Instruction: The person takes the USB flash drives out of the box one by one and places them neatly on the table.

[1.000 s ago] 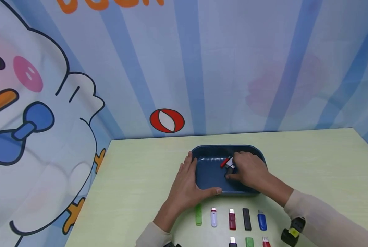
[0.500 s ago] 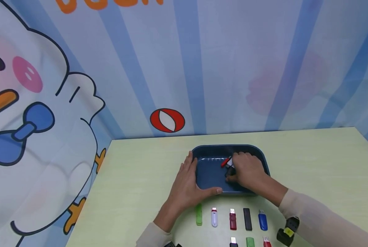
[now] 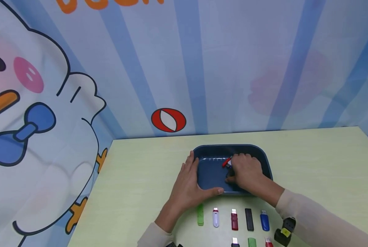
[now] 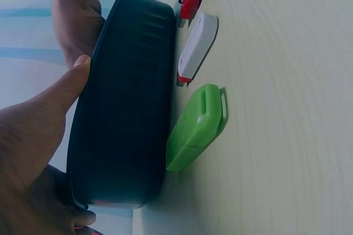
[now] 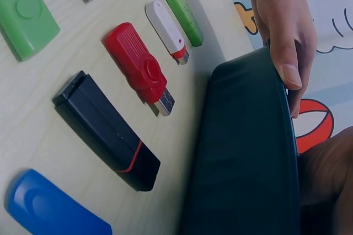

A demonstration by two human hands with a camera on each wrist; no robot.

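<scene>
A dark blue tray (image 3: 211, 173) stands on the table. My left hand (image 3: 188, 187) rests on its left front corner, fingers straight along the left side and thumb (image 4: 71, 83) at the front rim. My right hand (image 3: 246, 171) reaches into the right half of the tray with curled fingers. A dark USB flash drive (image 3: 231, 172) shows between its thumb and fingers, mostly hidden. Beside it lies a red USB flash drive (image 3: 225, 162) with a pale piece; the hand covers the rest of this small pile.
USB flash drives stand in rows before the tray: green (image 3: 200, 215), white (image 3: 216, 217), dark red (image 3: 234, 219), black (image 3: 249, 219) and blue (image 3: 265, 220). Several more lie nearer, cut off by the frame. A printed cloth backdrop (image 3: 227, 68) rises behind the table (image 3: 147, 171).
My right wrist and forearm have shifted slightly left, the hand staying at the pile. Less of the pale piece shows now. My left hand stays on the tray.
</scene>
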